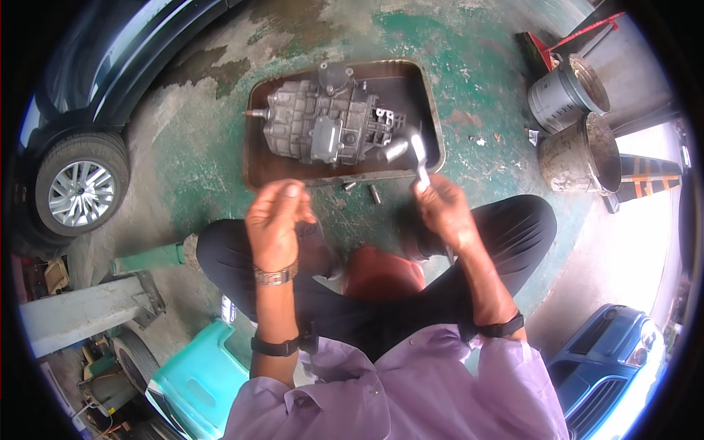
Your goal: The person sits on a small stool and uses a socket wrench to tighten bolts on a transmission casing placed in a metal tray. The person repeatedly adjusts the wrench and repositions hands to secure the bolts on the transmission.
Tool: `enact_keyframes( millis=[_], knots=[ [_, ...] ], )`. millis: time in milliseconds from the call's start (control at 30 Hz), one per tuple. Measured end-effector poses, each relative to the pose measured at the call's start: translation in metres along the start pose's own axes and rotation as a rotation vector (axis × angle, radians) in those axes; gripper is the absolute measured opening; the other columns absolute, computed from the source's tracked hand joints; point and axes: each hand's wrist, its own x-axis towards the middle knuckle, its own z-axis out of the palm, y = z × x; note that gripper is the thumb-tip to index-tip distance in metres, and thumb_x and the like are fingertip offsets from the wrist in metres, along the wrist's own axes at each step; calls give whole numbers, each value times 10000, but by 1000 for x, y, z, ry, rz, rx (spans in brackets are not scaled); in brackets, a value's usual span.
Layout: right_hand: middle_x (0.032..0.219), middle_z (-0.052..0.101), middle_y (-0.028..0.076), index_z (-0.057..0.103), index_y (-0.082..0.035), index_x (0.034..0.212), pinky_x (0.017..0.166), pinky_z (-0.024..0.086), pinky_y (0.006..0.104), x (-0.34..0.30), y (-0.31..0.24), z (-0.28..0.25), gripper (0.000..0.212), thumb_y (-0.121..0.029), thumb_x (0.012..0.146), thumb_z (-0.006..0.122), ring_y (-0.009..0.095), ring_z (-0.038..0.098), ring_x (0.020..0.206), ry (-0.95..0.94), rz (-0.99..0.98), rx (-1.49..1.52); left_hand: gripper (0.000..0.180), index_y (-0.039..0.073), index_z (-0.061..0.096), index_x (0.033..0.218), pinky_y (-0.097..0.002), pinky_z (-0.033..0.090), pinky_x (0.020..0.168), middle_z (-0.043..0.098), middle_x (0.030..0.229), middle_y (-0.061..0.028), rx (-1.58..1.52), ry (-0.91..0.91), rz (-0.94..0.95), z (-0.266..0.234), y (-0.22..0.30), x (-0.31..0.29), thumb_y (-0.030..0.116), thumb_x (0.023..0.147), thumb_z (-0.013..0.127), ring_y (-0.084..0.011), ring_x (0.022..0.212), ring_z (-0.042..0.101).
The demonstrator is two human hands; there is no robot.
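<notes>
At the upper centre of the frame, one metal gearbox [306, 117] lies in one tray [414, 94]; it looks heavy, rigid and perhaps oil-slick, best gripped by its casing ends. The right hand [445, 211] is curled round one shiny wrench [419, 152]; the left hand [276, 222], half-curled, appears empty. Two small metal cylinders [375, 194] lie below.

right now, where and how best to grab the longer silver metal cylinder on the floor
Probably across the middle of the longer silver metal cylinder, from above and the near side: it appears to lie flat, long sides exposed, with the rusty-brown rectangular tray just beyond.
</notes>
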Motion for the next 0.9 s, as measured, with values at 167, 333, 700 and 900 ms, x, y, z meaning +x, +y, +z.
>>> enact_keyframes(
  millis=[167, 333, 700, 900],
  knots=[
    [669, 493, -9, 587, 9, 895, 568, 388, 261, 9, 26, 7, 303, -294, 907, 575, 95, 438, 616, -48, 94, -48, 137, 26, 608, 983, -237, 513, 512, 627, 791, -53, 30, -120, -205, 20, -36, 17, 112, 877, 613, -99, 600, 590],
    [655, 482, -15, 593, 8, 882, 535, 349, 252, 18, 33, 6, 271, -260, 905, 569, 86, 417, 590, -107, 120, 151, 165, 45, 607, 984, -284, 530, 501, 636, 799, -54, 38, -148, -374, 29, -68, 40, 163, 871, 623, -120, 600, 602],
    [854, 599, 245, 597, 0, 934, 707, 438, 417, 94, 24, 17, 243, -218, 827, 598, 410, 573, 791, 126, -254, -615, 101, 37, 581, 905, -313, 516, 446, 609, 735, -64, 65, 330, -394, -37, -96, 134, 131, 874, 600, -149, 544, 572],
    [883, 654, 218, 632, 21, 991, 736, 487, 348, 166, 38, 42, 298, -162, 764, 690, 300, 655, 840, -19, -414, -765, 179, 25, 596, 962, -357, 548, 559, 619, 830, -99, 188, 329, -492, -62, -139, 158, 169, 858, 614, -201, 658, 618]
  ],
)
